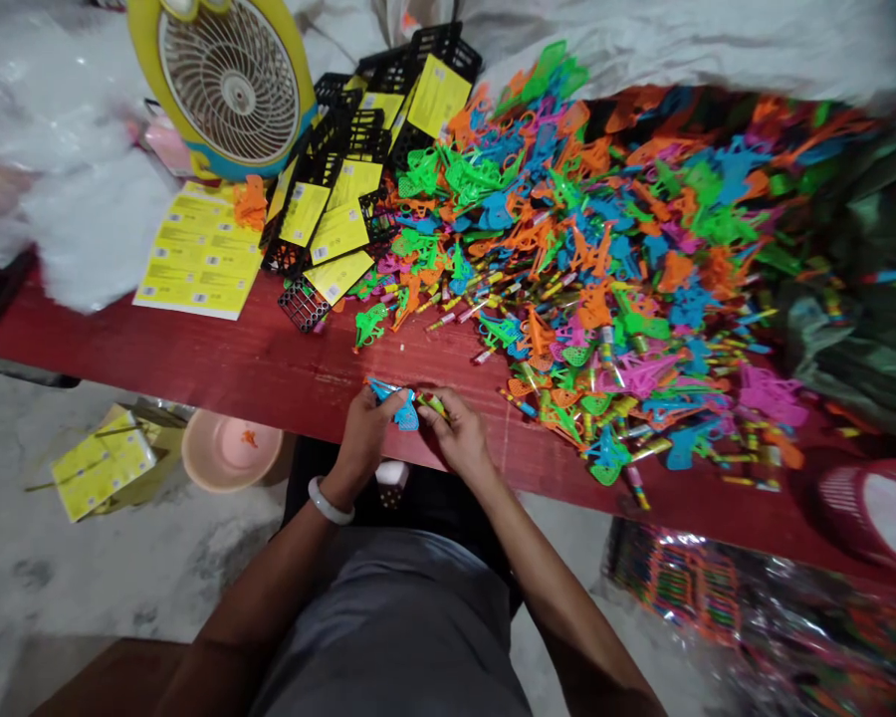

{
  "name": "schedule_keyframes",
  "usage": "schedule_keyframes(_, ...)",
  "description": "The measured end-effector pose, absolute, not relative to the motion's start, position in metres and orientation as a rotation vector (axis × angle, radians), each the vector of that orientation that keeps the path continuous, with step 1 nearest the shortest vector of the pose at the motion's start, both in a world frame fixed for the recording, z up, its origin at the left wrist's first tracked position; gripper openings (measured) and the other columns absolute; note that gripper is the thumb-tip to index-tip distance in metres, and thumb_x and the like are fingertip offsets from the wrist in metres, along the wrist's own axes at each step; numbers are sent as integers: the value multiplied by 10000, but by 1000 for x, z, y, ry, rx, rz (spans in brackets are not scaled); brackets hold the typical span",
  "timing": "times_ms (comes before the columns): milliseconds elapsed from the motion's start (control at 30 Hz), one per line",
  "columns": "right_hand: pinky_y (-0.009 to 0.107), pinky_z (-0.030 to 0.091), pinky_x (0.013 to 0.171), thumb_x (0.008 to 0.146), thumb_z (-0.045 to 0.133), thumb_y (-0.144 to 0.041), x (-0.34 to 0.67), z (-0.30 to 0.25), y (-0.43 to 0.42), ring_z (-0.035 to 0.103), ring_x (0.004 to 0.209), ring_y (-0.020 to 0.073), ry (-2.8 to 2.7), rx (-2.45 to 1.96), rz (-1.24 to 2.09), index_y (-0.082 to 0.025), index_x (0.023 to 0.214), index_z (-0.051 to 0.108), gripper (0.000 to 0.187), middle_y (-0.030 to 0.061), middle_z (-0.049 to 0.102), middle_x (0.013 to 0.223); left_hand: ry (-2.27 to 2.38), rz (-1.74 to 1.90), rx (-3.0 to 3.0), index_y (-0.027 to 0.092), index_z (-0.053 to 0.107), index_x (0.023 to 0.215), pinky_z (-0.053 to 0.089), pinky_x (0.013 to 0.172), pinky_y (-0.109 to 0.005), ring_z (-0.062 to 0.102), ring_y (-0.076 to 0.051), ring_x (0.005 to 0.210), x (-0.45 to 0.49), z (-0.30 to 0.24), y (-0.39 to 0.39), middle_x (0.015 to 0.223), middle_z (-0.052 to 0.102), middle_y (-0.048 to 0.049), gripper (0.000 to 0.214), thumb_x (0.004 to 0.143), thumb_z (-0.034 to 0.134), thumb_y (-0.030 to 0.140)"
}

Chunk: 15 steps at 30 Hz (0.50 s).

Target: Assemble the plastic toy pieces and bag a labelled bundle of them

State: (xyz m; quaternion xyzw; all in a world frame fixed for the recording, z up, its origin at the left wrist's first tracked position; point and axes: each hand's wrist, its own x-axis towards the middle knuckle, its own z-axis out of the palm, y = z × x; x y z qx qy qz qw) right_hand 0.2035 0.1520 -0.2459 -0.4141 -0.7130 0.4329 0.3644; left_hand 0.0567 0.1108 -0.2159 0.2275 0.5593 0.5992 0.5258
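Note:
My left hand (367, 430) is closed on a small blue plastic toy piece (405, 410) with a mesh-like part, just above the table's front edge. Close beside it, my right hand (457, 430) pinches a small yellow-green tube (436, 404), its tip near the blue piece. I cannot tell whether the two pieces touch. Beyond my hands, a green toy piece (371, 325) lies apart on the red table (299, 383). A large heap of orange, green, blue and pink toy pieces (567, 239), mixed with small colored tubes (485, 356), spreads to the right.
Black plastic racks with yellow cards (339, 231) are piled left of the heap. Behind a yellow printed sheet (201, 254) stands a yellow fan (235, 85). A basin (228, 478) is on the floor at left. At right are a red basket (851, 503) and bagged goods (717, 597).

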Motion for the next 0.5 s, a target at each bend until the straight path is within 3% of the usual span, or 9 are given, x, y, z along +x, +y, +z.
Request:
schedule_keyframes(367, 358, 568, 869, 958, 569, -299, 213, -249, 134, 710, 977, 230, -1941, -991, 1023, -249, 1103, 686, 193, 77, 749, 1054, 1423, 1323, 636, 189, 522, 664, 391, 584, -239, 446, -89, 569, 61, -214, 110, 610, 510, 60, 374, 666, 787, 452)
schedule_keyframes(500, 350, 571, 796, 967, 537, -304, 214, -243, 127, 705, 891, 225, -1884, -1095, 991, -235, 1087, 681, 200, 80, 746, 1005, 1484, 1224, 804, 203, 496, 676, 379, 572, -250, 437, -103, 574, 63, -211, 117, 612, 486, 56, 376, 725, 746, 480)
